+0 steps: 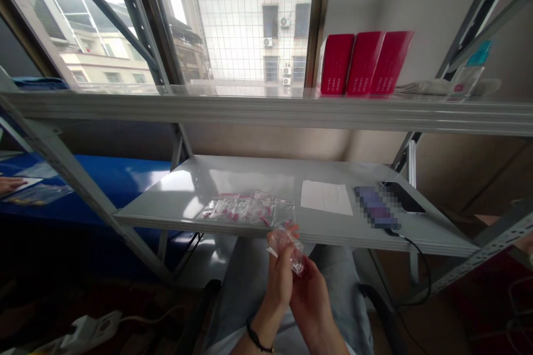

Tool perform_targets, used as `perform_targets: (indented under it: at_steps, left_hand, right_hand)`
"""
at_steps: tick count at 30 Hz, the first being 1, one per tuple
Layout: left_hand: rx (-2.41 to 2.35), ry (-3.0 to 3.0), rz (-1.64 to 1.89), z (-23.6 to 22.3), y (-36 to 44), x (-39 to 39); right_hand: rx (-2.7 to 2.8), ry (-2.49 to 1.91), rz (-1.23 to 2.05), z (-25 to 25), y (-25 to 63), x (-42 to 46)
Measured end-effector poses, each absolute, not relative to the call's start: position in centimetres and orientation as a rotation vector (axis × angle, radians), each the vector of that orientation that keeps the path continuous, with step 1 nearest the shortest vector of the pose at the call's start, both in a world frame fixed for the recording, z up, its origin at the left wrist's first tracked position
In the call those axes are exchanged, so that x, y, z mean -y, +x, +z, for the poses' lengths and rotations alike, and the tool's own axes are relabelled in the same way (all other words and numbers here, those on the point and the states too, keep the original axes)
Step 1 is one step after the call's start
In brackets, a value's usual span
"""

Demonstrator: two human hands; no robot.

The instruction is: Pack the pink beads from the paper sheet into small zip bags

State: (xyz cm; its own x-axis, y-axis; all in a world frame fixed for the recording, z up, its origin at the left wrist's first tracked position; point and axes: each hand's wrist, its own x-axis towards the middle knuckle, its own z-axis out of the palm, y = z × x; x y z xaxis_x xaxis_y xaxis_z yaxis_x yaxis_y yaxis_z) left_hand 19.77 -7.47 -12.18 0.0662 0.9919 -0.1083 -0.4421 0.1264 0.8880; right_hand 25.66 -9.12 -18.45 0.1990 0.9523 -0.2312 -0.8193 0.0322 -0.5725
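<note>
Above my lap, just off the shelf's front edge, both hands hold a small clear plastic bag [296,259]. My left hand [280,274], with a dark band at the wrist, is closed on the bag's upper left side. My right hand [312,288] grips its lower right side with bent fingers. Reddish tones show through the crinkled plastic, but I cannot make out the contents. Beyond my hands, several clear zip bags [239,208] with small pink-red pieces inside lie overlapping on the grey shelf [266,172].
A white paper sheet [326,197] lies right of the bags. Beside it are a blurred-out phone [376,207] with a cable and a dark phone [403,197]. Red boxes [366,64] and a blue-capped bottle [470,72] stand on the upper shelf. Another person's hand [11,184] shows at far left.
</note>
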Motion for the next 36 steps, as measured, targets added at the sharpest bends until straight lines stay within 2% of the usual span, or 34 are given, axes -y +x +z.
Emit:
perform_targets:
  at_steps: [5, 9, 14, 20, 26, 36]
  left_hand:
    - [-1.012, 1.305, 1.380, -7.4, 19.6, -0.6]
    - [-1.148, 1.637, 1.226, -3.2, 20.1, -10.3]
    - [-1.369, 1.795, 1.047, -2.4, 19.9, -16.9]
    - [-1.706, 1.976, 1.047, -3.3, 17.5, -15.8]
    - [-1.862, 2.204, 0.746, -4.6, 13.0, -11.8]
    - [-1.941, 2.329, 0.394, -6.3, 10.7, -11.6]
  right_hand:
    - [0.166, -0.541, 1.412, -16.9, 28.5, 9.4]
    - [0.286, -0.542, 1.390, -13.5, 31.5, 9.2]
    - [0.552, -0.773, 1.019, -9.0, 36.4, 7.3]
    - [1.476, -1.747, 0.143, -6.1, 42.0, -1.5]
    - [1.806, -1.937, 0.017, -6.8, 43.0, -9.5]
    - [2.093, -2.047, -0.194, -10.1, 43.2, -10.9]
